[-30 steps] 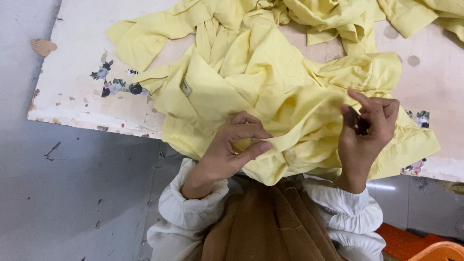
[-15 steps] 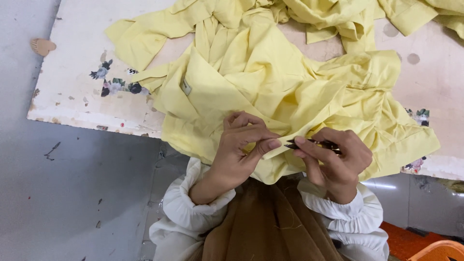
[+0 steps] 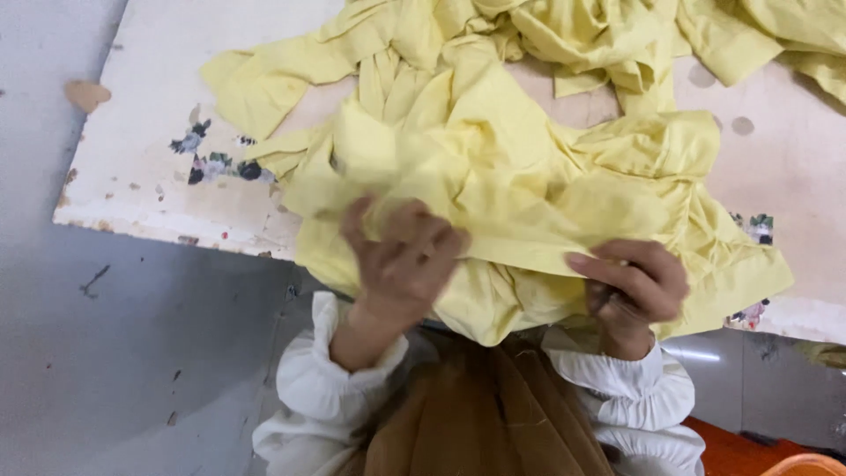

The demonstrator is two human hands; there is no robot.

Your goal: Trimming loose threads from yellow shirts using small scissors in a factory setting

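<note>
Gripping the near edge of a crumpled yellow garment (image 3: 493, 167), the right hand (image 3: 636, 284) curls its fingers over a folded hem, with a small dark object half hidden in the palm; what that object is cannot be told. The left hand (image 3: 401, 260) is blurred, its fingers spread and lifted against the cloth, touching the fabric from below the fold; whether it pinches the cloth or only presses on it cannot be told.

The garment is thin, soft woven cloth, pale lemon in colour, heaped in loose ridges and deep creases. It lies across the near part of a worn white table (image 3: 150, 132) and hangs over the table's front edge toward the person's lap. A sleeve-like flap stretches out flat to the left of the heap. More yellow pieces (image 3: 749, 35) of the same cloth are bunched at the far side.

The table top is flat and scuffed, its paint chipped along the near edge, with small dark floral marks near the flap. Both wrists end in gathered white cuffs (image 3: 326, 370), puffy and soft. Between them falls a brown pleated cloth (image 3: 476, 414). Below the table is a smooth grey floor (image 3: 106, 353).
</note>
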